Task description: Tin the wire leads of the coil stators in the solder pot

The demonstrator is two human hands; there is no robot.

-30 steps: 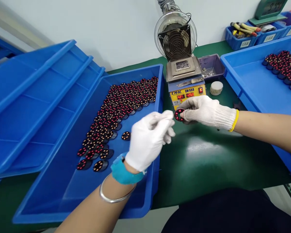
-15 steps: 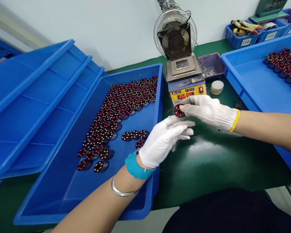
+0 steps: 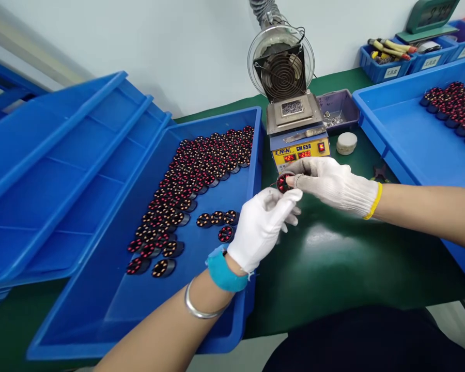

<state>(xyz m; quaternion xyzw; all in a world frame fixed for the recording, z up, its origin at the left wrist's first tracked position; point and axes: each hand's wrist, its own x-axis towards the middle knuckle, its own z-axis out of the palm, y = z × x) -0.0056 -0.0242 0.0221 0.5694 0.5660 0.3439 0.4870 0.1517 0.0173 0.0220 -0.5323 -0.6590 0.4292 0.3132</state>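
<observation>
My right hand point(image 3: 333, 183), in a knitted white glove with a yellow cuff, pinches a small round black coil part with red windings point(image 3: 283, 183) just in front of the yellow solder pot point(image 3: 297, 135). My left hand point(image 3: 262, 226), in a smooth white glove with a blue cuff, is curled just below that part, its fingertips almost touching it; whether it grips anything is hidden. Several identical coil parts point(image 3: 205, 165) lie in rows in the blue tray point(image 3: 112, 305) to the left, with a few loose ones point(image 3: 217, 219) beside my left wrist.
An upturned blue tray point(image 3: 58, 170) leans at the far left. A fan point(image 3: 282, 64) stands behind the solder pot. A purple dish point(image 3: 339, 108) and a white puck point(image 3: 346, 142) sit by it. Another blue tray with coils point(image 3: 414, 129) is at right; tool bins point(image 3: 387, 57) behind.
My left hand left the tray, passed over the green mat with fingers stretched, then curled up under the coil part. Loose coils that it covered now show. My right hand has barely moved.
</observation>
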